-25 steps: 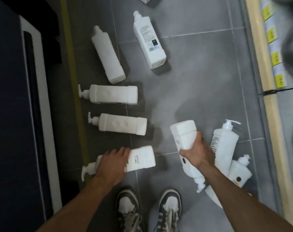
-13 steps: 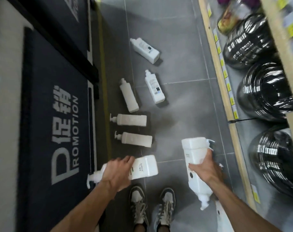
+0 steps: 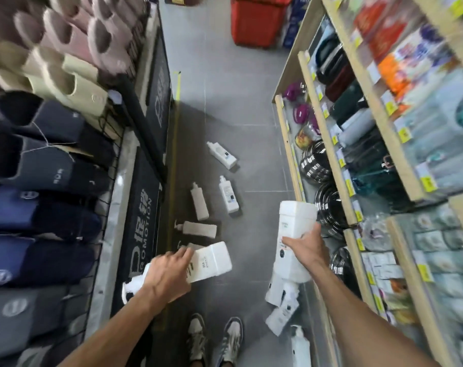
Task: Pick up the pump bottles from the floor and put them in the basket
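Observation:
My left hand (image 3: 166, 274) grips a white pump bottle (image 3: 212, 260) lying sideways in the air, its pump pointing down-left. In my right hand (image 3: 304, 247) is a second white pump bottle (image 3: 295, 221), base up and pump down. Several more white pump bottles lie on the grey floor: one far off (image 3: 222, 155), two side by side (image 3: 228, 195) (image 3: 199, 201), one crosswise (image 3: 198, 229). More bottles (image 3: 280, 313) lie below my right arm. A red basket (image 3: 254, 19) stands at the far end of the aisle.
A slipper rack (image 3: 53, 128) lines the left side, with a black promotion mat (image 3: 141, 229) at its foot. Wooden shelves (image 3: 370, 154) full of goods run along the right. My shoes (image 3: 214, 340) stand on the floor between them.
The view has risen and tilted up the aisle, bringing the shelves, slippers and red basket into sight. Both hands have lifted their bottles off the floor.

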Demonstrator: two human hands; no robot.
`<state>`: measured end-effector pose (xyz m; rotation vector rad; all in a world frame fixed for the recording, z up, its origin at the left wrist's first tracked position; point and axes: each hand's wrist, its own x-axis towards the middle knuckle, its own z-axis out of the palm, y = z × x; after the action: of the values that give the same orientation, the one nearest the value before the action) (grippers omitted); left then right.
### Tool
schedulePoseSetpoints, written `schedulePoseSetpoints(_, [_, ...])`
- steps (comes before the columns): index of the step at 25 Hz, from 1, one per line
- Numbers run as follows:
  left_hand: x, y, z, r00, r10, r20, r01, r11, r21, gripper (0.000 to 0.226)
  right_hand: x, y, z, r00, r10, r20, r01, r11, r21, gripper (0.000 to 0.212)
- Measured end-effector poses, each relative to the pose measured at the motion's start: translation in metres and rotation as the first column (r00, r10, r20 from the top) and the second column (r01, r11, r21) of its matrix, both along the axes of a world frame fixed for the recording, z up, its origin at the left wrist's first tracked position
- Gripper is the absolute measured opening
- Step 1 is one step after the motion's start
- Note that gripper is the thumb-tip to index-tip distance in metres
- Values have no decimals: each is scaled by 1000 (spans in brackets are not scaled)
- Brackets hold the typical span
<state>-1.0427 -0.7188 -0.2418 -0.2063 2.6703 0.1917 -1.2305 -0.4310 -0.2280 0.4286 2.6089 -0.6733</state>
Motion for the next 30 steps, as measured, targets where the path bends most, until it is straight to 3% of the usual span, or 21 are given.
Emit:
schedulePoseSetpoints(4, [19, 10, 60, 997, 69, -31, -68, 997, 38, 74, 14, -9, 70, 997, -28, -69, 19, 991, -131, 84])
schedulePoseSetpoints(9, [49, 24, 105, 993, 74, -87, -71, 997, 38, 78, 50, -5, 140, 989, -14, -147, -7, 990, -140, 75])
schedulePoseSetpoints(13, [51, 34, 122, 991, 68, -113, -62, 996, 57, 72, 74, 13, 155, 984, -98, -152, 55, 963, -265, 72])
schedulePoseSetpoints(21, [-6, 117, 162, 976, -89, -201, 102, 993, 56, 65, 120, 122, 174, 921, -355, -158, 281, 890, -359, 72])
schedulePoseSetpoints(30, [-51, 253, 165, 873, -394, -287, 434, 896, 91, 70, 200, 246, 161, 725, -666, -175, 585, 730, -352, 74])
